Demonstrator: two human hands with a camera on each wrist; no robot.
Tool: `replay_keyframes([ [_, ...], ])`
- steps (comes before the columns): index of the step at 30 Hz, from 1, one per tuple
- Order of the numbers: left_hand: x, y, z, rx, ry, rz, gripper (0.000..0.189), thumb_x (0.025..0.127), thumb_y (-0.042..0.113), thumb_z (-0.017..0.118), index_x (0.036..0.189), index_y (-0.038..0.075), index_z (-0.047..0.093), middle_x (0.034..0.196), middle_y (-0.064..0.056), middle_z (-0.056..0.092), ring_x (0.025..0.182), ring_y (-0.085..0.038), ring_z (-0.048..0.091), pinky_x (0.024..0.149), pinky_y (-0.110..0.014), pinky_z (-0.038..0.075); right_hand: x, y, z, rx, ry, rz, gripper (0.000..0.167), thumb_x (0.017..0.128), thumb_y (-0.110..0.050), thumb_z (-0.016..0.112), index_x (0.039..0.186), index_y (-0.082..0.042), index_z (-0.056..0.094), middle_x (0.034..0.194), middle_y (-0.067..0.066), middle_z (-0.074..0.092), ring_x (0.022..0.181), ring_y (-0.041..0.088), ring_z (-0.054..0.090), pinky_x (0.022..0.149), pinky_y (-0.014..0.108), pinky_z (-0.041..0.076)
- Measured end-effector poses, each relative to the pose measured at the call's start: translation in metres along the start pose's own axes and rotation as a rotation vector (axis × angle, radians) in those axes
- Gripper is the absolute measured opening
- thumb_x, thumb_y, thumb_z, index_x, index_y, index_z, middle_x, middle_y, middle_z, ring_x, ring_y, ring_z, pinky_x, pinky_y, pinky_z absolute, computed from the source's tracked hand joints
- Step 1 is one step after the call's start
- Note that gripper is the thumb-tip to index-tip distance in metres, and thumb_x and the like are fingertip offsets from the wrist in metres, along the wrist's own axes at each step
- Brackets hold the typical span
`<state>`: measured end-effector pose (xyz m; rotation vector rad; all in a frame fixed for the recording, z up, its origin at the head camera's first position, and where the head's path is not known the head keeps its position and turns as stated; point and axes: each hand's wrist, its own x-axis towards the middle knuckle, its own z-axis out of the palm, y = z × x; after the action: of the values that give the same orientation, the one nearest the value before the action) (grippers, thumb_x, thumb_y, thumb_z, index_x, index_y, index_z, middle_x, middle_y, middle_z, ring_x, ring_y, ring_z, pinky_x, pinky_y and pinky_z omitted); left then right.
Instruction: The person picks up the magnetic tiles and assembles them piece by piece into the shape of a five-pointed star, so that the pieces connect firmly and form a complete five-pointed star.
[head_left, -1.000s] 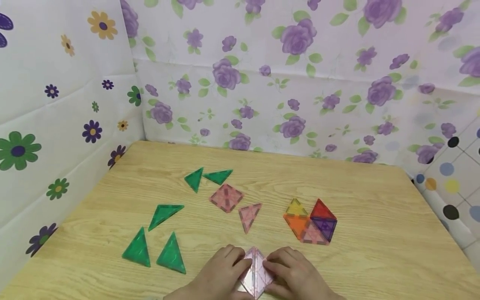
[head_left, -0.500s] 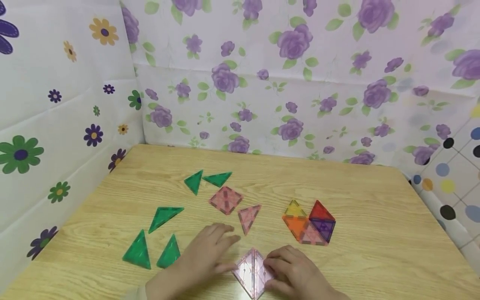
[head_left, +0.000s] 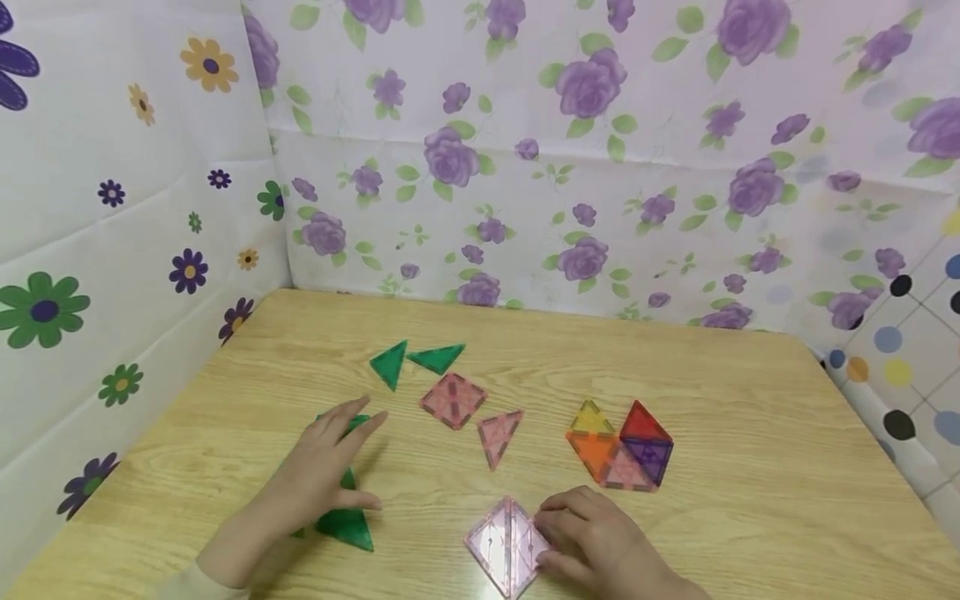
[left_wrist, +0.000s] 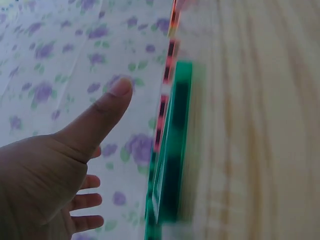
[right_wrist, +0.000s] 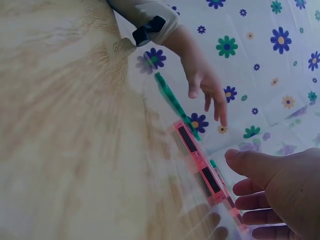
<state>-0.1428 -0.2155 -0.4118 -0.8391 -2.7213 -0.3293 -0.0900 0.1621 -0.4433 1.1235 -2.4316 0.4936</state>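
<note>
My left hand (head_left: 318,467) hovers with fingers spread over green magnetic tiles at the left, holding nothing. A green triangle tile (head_left: 348,531) shows below its thumb; other green tiles are partly hidden beneath the hand. In the left wrist view, a green tile (left_wrist: 175,145) lies beyond the raised thumb. Two pale pink triangle tiles (head_left: 491,546) lie side by side near the front, forming a diamond. At their right edge rests my right hand (head_left: 600,542), its fingers loosely bent and touching or almost touching the tile. In the right wrist view, the pink tile edge (right_wrist: 200,165) stands near the thumb.
Two green triangles (head_left: 388,367) lie farther back. Beside them are a pink diamond (head_left: 453,402) and a single pink triangle (head_left: 498,435). Joined yellow, orange, pink, purple and red tiles (head_left: 592,450) sit to the right. Flowered cloth (head_left: 525,167) hangs behind the wooden table (head_left: 750,500).
My left hand has let go of the pale pink tiles and moved left over the green tiles, its fingers spreading. The right hand has stayed beside the pink tiles.
</note>
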Motion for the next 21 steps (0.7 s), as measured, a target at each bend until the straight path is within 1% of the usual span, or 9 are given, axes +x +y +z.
replay_keyframes([
  [4,-0.013,-0.015,-0.006,-0.03,-0.06,-0.055,0.109,0.055,0.052,0.084,0.144,0.006,0.041,0.148,-0.025,0.036,0.132,-0.044,0.038,0.099,-0.064,0.04,0.001,0.0,0.0,-0.001,0.002,-0.002,0.03,0.084,-0.041,0.071,0.103,-0.018,0.072,0.105,-0.009,0.065,0.095,0.006,0.06,0.081,0.027,0.054],
  [7,-0.019,-0.022,-0.007,-0.049,-0.095,-0.085,0.111,0.054,0.053,0.084,0.144,0.004,0.039,0.148,-0.025,0.036,0.132,-0.045,0.038,0.1,-0.065,0.039,0.001,0.0,-0.001,-0.002,0.001,0.004,0.03,0.085,-0.041,0.07,0.103,-0.017,0.072,0.105,-0.009,0.064,0.095,0.007,0.06,0.081,0.027,0.055],
  [9,-0.022,-0.025,-0.008,-0.058,-0.113,-0.1,0.112,0.055,0.055,0.083,0.144,0.003,0.039,0.147,-0.026,0.036,0.132,-0.046,0.038,0.1,-0.065,0.038,0.002,0.0,-0.003,-0.01,-0.009,0.026,0.031,0.085,-0.041,0.07,0.104,-0.017,0.072,0.106,-0.009,0.064,0.095,0.007,0.06,0.08,0.027,0.055],
  [15,-0.028,-0.026,-0.009,-0.078,-0.154,-0.146,0.11,0.057,0.059,0.08,0.141,-0.001,0.043,0.146,-0.027,0.038,0.133,-0.049,0.036,0.101,-0.067,0.035,0.018,0.0,-0.009,-0.087,-0.095,0.127,0.034,0.087,-0.04,0.068,0.111,-0.016,0.07,0.111,-0.005,0.065,0.1,0.011,0.062,0.082,0.032,0.056],
  [19,-0.029,-0.023,-0.005,-0.107,-0.189,-0.17,0.108,0.06,0.063,0.077,0.14,-0.001,0.045,0.147,-0.028,0.037,0.134,-0.051,0.034,0.103,-0.067,0.034,0.03,0.0,-0.01,-0.113,-0.124,0.123,0.033,0.088,-0.036,0.068,0.113,-0.015,0.07,0.115,-0.001,0.065,0.104,0.015,0.061,0.085,0.035,0.056],
  [21,-0.028,-0.02,-0.002,-0.111,-0.19,-0.171,0.107,0.061,0.065,0.075,0.14,-0.002,0.046,0.147,-0.029,0.036,0.134,-0.051,0.035,0.103,-0.066,0.034,0.034,0.0,-0.009,-0.121,-0.134,0.116,0.033,0.088,-0.036,0.068,0.113,-0.015,0.07,0.116,-0.001,0.065,0.105,0.016,0.061,0.087,0.036,0.055],
])
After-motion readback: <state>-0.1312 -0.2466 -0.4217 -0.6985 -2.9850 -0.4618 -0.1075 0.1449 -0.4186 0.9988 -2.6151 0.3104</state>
